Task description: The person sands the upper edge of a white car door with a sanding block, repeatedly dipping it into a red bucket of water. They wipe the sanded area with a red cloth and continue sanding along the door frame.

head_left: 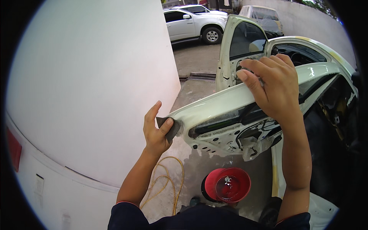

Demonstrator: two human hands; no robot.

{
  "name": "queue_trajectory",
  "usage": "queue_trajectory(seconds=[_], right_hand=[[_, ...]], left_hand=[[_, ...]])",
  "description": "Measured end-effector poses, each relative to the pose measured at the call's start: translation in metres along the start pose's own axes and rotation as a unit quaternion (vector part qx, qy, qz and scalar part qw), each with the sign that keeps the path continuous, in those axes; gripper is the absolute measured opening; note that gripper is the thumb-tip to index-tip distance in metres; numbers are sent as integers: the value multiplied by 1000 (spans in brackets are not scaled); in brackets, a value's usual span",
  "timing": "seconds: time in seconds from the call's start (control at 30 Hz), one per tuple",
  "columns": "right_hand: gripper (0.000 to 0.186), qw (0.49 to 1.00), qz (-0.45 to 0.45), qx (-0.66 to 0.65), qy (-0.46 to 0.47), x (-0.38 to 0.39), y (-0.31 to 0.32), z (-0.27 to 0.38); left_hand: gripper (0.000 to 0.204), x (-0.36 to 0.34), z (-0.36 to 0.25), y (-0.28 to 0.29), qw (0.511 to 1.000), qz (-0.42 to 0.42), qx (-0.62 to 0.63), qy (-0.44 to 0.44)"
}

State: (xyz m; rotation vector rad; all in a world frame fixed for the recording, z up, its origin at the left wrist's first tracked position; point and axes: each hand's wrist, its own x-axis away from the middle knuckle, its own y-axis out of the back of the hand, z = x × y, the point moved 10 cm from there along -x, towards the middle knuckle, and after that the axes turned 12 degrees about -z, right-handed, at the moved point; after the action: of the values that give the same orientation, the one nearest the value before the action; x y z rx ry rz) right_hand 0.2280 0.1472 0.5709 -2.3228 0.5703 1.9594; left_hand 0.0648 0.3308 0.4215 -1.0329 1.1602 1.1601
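Note:
My left hand pinches a folded dark grey piece of sandpaper between thumb and fingers. The sandpaper lies against the rear edge of a pale, whitish car door, which stands swung out with its inner side stripped of trim. Over the door's top edge my right hand is raised palm down, fingers bent and thumb apart. No object shows clearly in it, and whether it touches the door is hard to tell. Torn plastic film hangs from the door's inner panel.
Below the door, a red bucket with water stands on wet concrete. A yellow hose coils beside it. On the left rises a white wall. The car's other open door and a parked white pickup are farther off.

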Motion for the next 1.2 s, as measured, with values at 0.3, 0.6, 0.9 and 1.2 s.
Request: queue_trajectory(seconds=[0.3, 0.6, 0.9, 1.2], right_hand=[[29, 966, -177, -146, -121, 177, 78, 12], [60, 535, 509, 12, -675, 868, -45, 100], [65, 314, 392, 34, -864, 954, -38, 157], [65, 119, -6, -206, -971, 926, -53, 169]], left_hand=[[45, 4, 0, -16, 994, 60, 72, 59], [47, 21, 3, -12, 991, 100, 76, 41], [57, 29, 11, 12, 986, 160, 36, 37], [56, 33, 19, 15, 986, 148, 25, 76]])
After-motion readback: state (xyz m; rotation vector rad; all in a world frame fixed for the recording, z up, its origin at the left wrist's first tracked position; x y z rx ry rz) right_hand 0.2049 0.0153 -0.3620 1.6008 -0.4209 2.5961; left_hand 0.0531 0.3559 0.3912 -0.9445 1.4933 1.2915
